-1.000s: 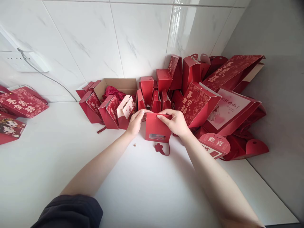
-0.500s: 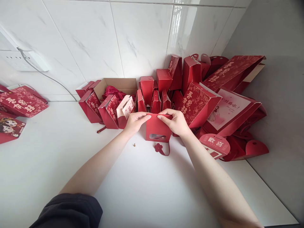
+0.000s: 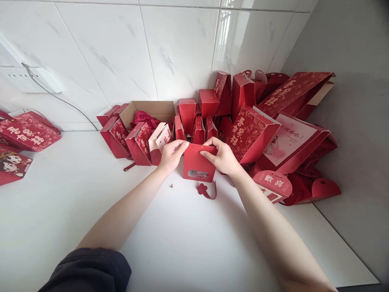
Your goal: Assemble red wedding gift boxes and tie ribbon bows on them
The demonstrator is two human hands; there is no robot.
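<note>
A small red gift box [image 3: 197,161] with an oval window low on its front stands upright on the white table. My left hand [image 3: 172,154] pinches its upper left corner between thumb and fingers. At the upper right edge, my right hand [image 3: 223,155] grips the same box, thumb in front and fingers behind. A red strap with a flower-shaped end [image 3: 202,189] lies on the table just in front of the box. To the left of that strap sits a tiny gold-coloured fastener [image 3: 172,186].
Several red gift boxes [image 3: 187,110] crowd behind my hands, with larger printed bags [image 3: 249,132] on the right. An open cardboard box [image 3: 153,109] holds crumpled red material. More printed red boxes [image 3: 30,130] stand at the far left, below a wall socket with a cable [image 3: 65,101].
My left thumb has slid off the front of the box to its corner. The box has shifted slightly left, and a small hole near its top edge now shows.
</note>
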